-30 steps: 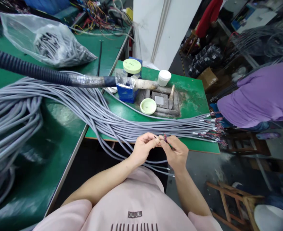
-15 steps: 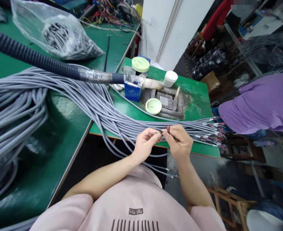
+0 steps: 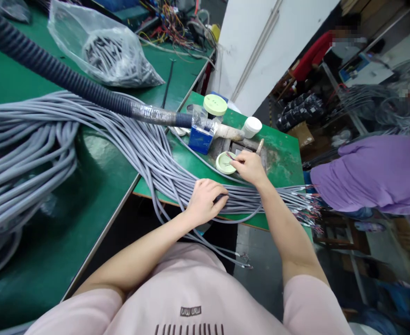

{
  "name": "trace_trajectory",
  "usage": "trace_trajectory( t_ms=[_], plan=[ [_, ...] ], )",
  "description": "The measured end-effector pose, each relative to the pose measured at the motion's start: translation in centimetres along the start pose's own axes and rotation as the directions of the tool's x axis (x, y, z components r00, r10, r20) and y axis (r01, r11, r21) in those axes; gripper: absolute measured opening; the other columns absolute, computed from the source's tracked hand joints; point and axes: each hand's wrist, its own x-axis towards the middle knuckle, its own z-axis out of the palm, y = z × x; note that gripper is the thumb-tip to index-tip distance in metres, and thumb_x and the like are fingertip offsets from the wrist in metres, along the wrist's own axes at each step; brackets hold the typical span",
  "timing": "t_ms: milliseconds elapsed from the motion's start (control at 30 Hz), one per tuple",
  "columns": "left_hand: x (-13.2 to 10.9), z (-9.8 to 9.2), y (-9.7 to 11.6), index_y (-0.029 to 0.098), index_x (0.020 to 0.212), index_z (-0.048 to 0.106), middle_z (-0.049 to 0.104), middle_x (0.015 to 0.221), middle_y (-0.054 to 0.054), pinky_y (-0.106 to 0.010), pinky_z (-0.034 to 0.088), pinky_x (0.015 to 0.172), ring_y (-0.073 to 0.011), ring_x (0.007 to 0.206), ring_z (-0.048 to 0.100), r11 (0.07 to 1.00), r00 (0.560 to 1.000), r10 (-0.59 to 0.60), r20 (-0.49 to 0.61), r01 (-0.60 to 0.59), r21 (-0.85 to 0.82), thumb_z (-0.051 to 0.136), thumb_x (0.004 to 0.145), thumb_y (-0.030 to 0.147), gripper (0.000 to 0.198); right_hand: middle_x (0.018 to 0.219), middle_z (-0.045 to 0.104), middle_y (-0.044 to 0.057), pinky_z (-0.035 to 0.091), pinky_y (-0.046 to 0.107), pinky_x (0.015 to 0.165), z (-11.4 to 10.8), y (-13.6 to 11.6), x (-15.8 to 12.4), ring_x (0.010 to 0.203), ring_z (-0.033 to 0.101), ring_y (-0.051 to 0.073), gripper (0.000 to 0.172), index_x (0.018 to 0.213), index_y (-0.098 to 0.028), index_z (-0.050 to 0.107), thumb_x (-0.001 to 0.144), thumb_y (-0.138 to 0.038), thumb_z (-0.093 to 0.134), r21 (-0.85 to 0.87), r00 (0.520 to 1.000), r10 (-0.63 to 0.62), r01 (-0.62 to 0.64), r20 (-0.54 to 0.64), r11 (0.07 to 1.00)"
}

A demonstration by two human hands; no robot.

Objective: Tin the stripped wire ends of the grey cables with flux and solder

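My right hand (image 3: 249, 167) is closed in a pinch around the stripped end of a grey cable. Thin coloured wires (image 3: 229, 156) poke out past its fingertips, over a shallow pale-green dish (image 3: 221, 166); whether they touch what is inside I cannot tell. Nearer to me, my left hand (image 3: 207, 200) rests on a thick bundle of grey cables (image 3: 177, 179), fingers bent and thumb apart, with nothing seen in its grasp. The bundle's stripped ends (image 3: 309, 204) fan out at the right edge of the green table.
Behind the dish sits a sooty soldering pot (image 3: 240, 146), partly covered by my hand. A ribbed hose (image 3: 96, 95) reaches over from the left to a blue box (image 3: 201, 142). Round tubs (image 3: 252, 126) stand beyond. A person in a purple top (image 3: 368, 174) is at the right.
My hands have separated. The right one has moved forward to the pale-green dish with the wires; the left has come down onto the grey cables. The view has shifted slightly.
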Motion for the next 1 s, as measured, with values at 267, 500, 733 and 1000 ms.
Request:
trace_trajectory(
  t_ms=[267,500,733,1000],
  plan=[
    [0.0,-0.1,0.1,0.021,0.089,0.067,0.071,0.089,-0.005,-0.039,0.032,0.089,-0.0203,0.088,0.058,1.0,1.0,-0.005,-0.009,0.005,-0.019,0.055,0.087,0.026,0.013,0.074,0.063,0.004,0.028,0.029,0.059,1.1,-0.3,1.3,0.066,0.051,0.016,0.021,0.069,-0.017,0.073,0.081,-0.026,0.059,-0.21,0.99,0.025,0.005,0.142,0.978],
    [-0.1,0.1,-0.2,0.022,0.089,0.067,0.071,0.089,-0.004,-0.038,0.031,0.089,-0.0202,0.089,0.058,0.999,1.0,0.013,-0.023,-0.013,-0.034,0.055,0.086,0.025,0.012,0.075,0.063,0.005,0.028,0.029,0.059,1.3,-0.3,1.3,0.068,0.052,0.017,0.022,0.068,-0.017,0.072,0.081,-0.026,0.057,-0.236,0.989,0.029,0.006,0.143,0.972],
    [-0.2,0.1,-0.2,0.022,0.089,0.065,0.071,0.088,-0.004,-0.038,0.032,0.088,-0.0195,0.088,0.059,0.999,0.999,0.04,-0.026,-0.04,-0.002,0.054,0.088,0.025,0.011,0.066,0.06,0.004,0.035,0.028,0.062,-1.4,2.4,0.9,0.064,0.052,0.015,0.021,0.061,-0.015,0.068,0.075,-0.028,0.059,-0.056,0.985,0.079,-0.089,-0.15,0.994],
    [-0.2,0.1,-0.1,0.021,0.088,0.064,0.071,0.089,-0.003,-0.037,0.035,0.088,-0.0173,0.088,0.061,0.996,0.996,0.07,-0.051,-0.066,0.061,0.054,0.089,0.024,0.01,0.063,0.065,0.004,0.037,0.027,0.062,-0.4,6.8,1.7,0.063,0.055,0.017,0.019,0.057,-0.015,0.069,0.069,-0.028,0.061,-0.044,0.925,0.314,-0.33,-0.212,0.943]
  ],
)
